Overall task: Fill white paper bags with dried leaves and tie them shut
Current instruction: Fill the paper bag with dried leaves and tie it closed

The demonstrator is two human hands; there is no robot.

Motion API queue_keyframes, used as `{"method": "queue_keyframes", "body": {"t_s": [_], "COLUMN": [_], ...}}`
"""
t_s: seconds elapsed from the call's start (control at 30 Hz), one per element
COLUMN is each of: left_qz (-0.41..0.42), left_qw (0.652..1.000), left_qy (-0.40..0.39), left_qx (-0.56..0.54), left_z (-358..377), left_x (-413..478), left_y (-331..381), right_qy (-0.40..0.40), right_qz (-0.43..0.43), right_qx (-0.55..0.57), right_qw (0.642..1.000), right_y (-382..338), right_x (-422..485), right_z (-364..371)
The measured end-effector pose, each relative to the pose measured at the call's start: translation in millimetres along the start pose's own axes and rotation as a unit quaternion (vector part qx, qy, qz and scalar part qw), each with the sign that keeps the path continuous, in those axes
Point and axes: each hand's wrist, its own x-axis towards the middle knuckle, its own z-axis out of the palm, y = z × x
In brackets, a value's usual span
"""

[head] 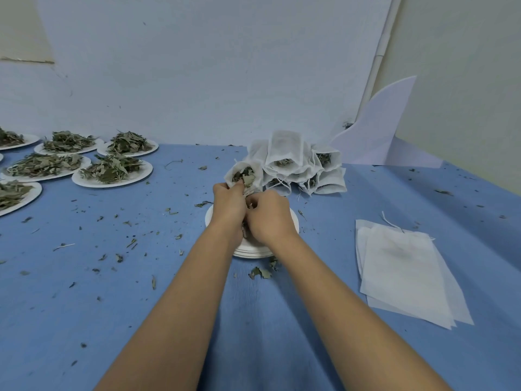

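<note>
Forearms stretch bare from the bottom edge to the middle of a blue table cover (141,306), both hands meeting above a stack of white plates (253,252). The left hand (229,206) is curled round a white paper bag (244,169), gripping it at its near side. The bag is tipped so its open mouth faces the camera, and dried leaves (243,176) show inside. The right hand (269,217) sits just beside the left, knuckles up and fingers curled inward toward the gap between the hands. A scrap of leaf shows at its fingertips, but whether it pinches leaf, string or nothing cannot be told.

The held bag is lifted clear of the plates, in front of a pile of filled bags (296,165) lying on their sides, mouths toward the camera and drawstrings trailing. Flat empty bags (406,272) lie overlapped on the cover to the right of the arms, one with a loose string at its far edge. Plates heaped with leaves (112,172) crowd the left of the table. Leaf crumbs (260,273) are scattered across the cover, thickest around the stack. A white sheet (377,128) leans against the wall behind the pile.
</note>
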Motion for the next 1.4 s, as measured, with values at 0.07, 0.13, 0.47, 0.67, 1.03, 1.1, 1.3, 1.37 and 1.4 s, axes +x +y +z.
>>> {"method": "queue_keyframes", "body": {"t_s": [0.07,0.13,0.47,0.67,1.03,1.1,1.3,1.37,1.4], "left_qz": [0.015,0.062,0.177,0.240,0.181,0.179,0.249,0.258,0.262], "left_qw": [1.000,0.995,0.954,0.934,0.921,0.914,0.904,0.903,0.904], "left_qy": [0.005,0.023,0.079,-0.001,-0.216,-0.231,-0.161,-0.140,-0.125], "left_qx": [0.019,0.077,0.229,0.266,0.268,0.283,0.308,0.313,0.314], "left_z": [-0.9,-3.4,-21.1,-20.3,-16.5,-17.3,-20.8,-21.4,-21.4], "left_x": [-1.6,-1.1,3.5,-4.5,-13.2,-12.5,-5.6,-5.2,-4.5], "left_y": [1.5,4.0,13.2,16.5,22.5,20.5,15.2,15.6,15.1], "right_qy": [0.005,0.001,-0.072,0.042,0.133,0.136,0.073,0.044,0.032], "right_qz": [0.007,0.006,0.041,0.062,0.107,0.103,0.092,0.085,0.084], "right_qx": [0.022,0.031,0.332,0.311,0.295,0.270,0.311,0.333,0.339], "right_qw": [1.000,0.999,0.940,0.948,0.940,0.948,0.943,0.938,0.936], "right_y": [2.5,4.6,8.5,13.0,21.7,22.7,20.1,20.1,19.5], "right_x": [1.0,3.2,14.3,18.6,21.8,20.9,18.9,18.3,17.9], "right_z": [-0.1,-1.7,-32.2,-23.7,-26.1,-27.3,-25.9,-27.3,-28.4]}}
